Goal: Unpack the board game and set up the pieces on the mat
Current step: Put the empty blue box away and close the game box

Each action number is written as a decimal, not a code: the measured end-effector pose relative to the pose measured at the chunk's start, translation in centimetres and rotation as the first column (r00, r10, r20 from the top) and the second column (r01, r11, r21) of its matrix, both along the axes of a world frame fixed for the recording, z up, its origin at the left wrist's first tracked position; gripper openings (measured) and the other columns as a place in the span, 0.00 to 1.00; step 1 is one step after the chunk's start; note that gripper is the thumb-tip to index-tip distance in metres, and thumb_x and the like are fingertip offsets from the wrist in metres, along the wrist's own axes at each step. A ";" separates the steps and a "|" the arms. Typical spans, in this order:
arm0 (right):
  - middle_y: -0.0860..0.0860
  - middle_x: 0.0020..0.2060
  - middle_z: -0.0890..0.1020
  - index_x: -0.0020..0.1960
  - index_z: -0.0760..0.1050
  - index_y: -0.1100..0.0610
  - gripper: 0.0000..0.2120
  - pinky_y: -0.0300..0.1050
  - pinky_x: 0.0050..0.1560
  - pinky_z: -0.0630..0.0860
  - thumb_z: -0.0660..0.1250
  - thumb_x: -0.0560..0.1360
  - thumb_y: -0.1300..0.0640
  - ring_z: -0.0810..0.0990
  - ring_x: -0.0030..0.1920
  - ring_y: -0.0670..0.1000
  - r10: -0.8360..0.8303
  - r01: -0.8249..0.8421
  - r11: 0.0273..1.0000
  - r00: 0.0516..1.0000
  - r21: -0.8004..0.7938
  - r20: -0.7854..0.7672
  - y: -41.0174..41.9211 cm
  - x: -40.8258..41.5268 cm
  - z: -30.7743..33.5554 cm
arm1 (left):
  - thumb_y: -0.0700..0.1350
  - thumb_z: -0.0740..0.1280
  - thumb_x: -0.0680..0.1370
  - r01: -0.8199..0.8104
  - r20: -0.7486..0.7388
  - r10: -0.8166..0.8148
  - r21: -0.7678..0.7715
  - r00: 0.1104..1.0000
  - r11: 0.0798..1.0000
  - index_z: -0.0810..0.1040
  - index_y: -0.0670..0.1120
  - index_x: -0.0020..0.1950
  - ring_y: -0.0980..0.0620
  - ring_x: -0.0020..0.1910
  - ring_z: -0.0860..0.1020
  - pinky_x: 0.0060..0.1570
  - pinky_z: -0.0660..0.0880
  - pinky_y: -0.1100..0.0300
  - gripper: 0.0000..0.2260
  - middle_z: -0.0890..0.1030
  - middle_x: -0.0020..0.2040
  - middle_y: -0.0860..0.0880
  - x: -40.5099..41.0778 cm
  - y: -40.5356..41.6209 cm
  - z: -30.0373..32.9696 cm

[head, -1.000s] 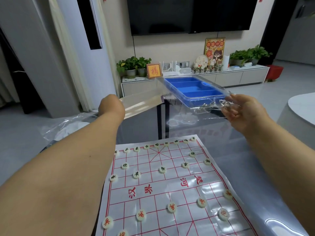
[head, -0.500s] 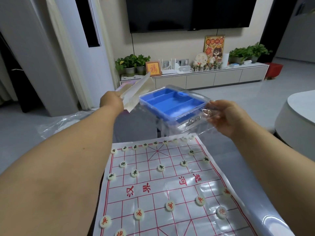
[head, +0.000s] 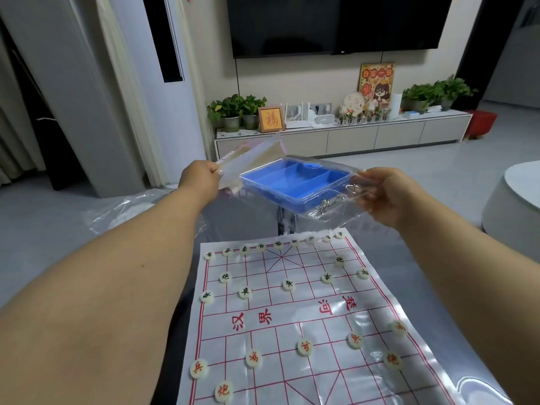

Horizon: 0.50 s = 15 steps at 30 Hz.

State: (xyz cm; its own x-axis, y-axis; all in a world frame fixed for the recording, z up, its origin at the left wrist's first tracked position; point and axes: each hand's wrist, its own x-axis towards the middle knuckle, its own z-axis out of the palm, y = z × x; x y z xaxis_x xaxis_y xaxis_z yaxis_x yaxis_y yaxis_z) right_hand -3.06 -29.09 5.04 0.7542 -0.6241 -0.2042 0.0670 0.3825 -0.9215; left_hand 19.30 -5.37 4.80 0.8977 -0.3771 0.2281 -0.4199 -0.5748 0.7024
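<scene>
Gripping the lid [head: 251,162] and case [head: 295,185] above the mat [head: 292,311], both hands risk dropping either onto the pieces [head: 287,285].

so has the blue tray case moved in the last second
Yes. The blue tray case has come down and nearer: it overlapped the white cabinet before, and now sits below it, just above the mat's far edge.
</scene>
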 end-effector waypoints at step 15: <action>0.54 0.31 0.83 0.37 0.80 0.63 0.10 0.44 0.45 0.70 0.61 0.73 0.63 0.76 0.35 0.53 0.167 -0.170 0.977 0.985 -0.129 -0.035 0.0 -0.8 0.3 | 0.29 0.65 0.68 0.084 0.286 -0.171 0.294 0.943 0.952 0.69 0.60 0.58 0.43 0.43 0.74 0.35 0.69 0.57 0.30 0.72 0.51 0.49 -3.0 1.2 1.5</action>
State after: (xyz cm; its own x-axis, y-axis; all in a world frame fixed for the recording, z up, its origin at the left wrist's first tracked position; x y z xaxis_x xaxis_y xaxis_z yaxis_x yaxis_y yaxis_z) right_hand -3.91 -29.05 5.34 0.8466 -0.5110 -0.1487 -0.0110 0.2625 -0.9649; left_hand 16.27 -4.15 6.28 0.7413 -0.5702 0.3541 -0.6705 -0.6532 0.3517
